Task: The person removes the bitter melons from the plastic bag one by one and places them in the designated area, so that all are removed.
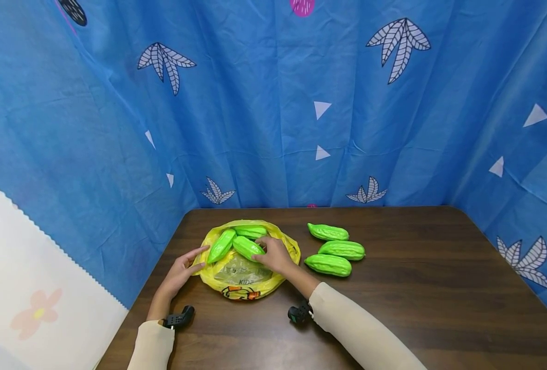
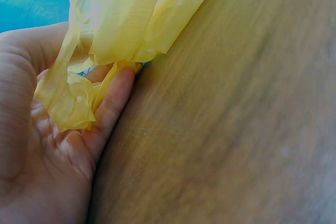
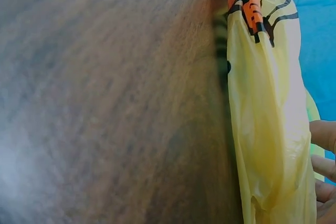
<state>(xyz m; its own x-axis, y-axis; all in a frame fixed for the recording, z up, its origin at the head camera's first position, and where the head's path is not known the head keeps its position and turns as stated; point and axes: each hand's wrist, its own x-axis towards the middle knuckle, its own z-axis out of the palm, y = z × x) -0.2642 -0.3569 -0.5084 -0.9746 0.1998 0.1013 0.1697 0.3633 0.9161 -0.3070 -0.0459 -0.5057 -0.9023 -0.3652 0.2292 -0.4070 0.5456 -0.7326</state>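
Note:
A yellow plastic bag (image 1: 218,285) with an orange and black print lies with its mouth spread wide on the table. My right hand (image 1: 277,255) grips one bright green bitter melon (image 1: 247,247) inside the opening. Two more, a slanted bitter melon (image 1: 221,245) and a partly hidden bitter melon (image 1: 251,231), rest in the bag. On the bag's left rim, my left hand (image 1: 181,272) holds the edge; the left wrist view shows crumpled yellow plastic (image 2: 79,100) between its thumb and fingers. In the right wrist view the bag's side (image 3: 273,129) hides most of the melons.
Right of the bag, three bitter melons lie grouped: a rear one (image 1: 328,232), a middle one (image 1: 343,250) and a front one (image 1: 328,265). They sit on a dark brown wooden table (image 1: 421,288). A blue patterned curtain (image 1: 273,103) hangs behind it.

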